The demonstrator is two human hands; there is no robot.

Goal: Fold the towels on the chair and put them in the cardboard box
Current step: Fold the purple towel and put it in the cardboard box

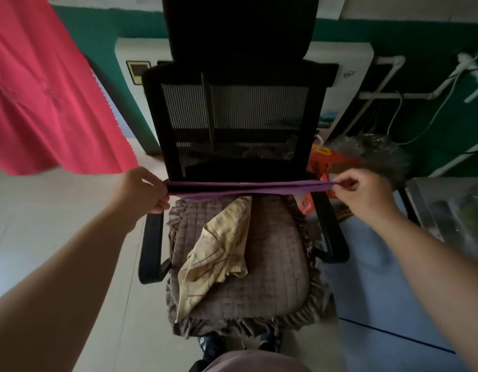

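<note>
Head view: purple towel [248,187] stretched edge-on above the chair [240,124] seat, left hand [143,190] and right hand [362,193] each pinching an end. Likely light, limp cloth; corners are the sensible hold. Yellow towel [219,253] lies crumpled on the seat. No cardboard box identifiable.

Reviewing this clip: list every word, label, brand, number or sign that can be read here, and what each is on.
No text here can be read.
White appliance behind the chair: a small dark logo, too small and blurred to read.
Panel on the same appliance: no readable characters.
Orange packaging right of the chair: printed marks, too blurred to read.
Purple towel and yellow towel: no lettering visible.
</note>
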